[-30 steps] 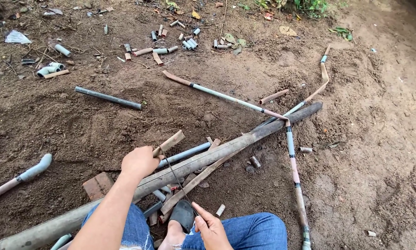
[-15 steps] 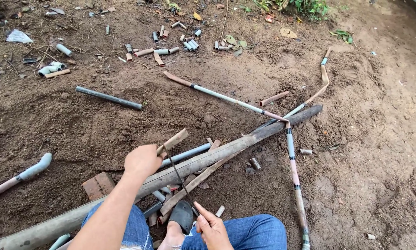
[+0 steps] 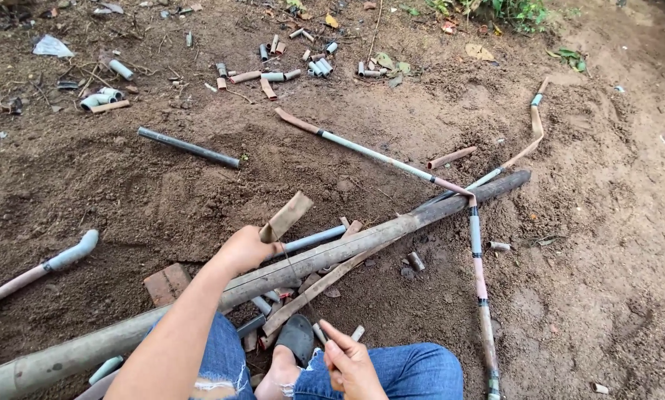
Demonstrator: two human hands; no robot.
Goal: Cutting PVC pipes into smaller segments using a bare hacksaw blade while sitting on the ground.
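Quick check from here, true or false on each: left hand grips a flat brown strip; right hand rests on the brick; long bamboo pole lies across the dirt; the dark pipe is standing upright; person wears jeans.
1. The left hand grips a flat brown strip. True.
2. The right hand rests on the brick. False: it is by the knee, apart from the brick.
3. A long bamboo pole lies across the dirt. True.
4. The dark pipe stands upright. False: it lies flat.
5. The person wears jeans. True.

Ripped blue jeans (image 3: 392, 370); dark sandal (image 3: 297, 337); bare arms, no sleeves
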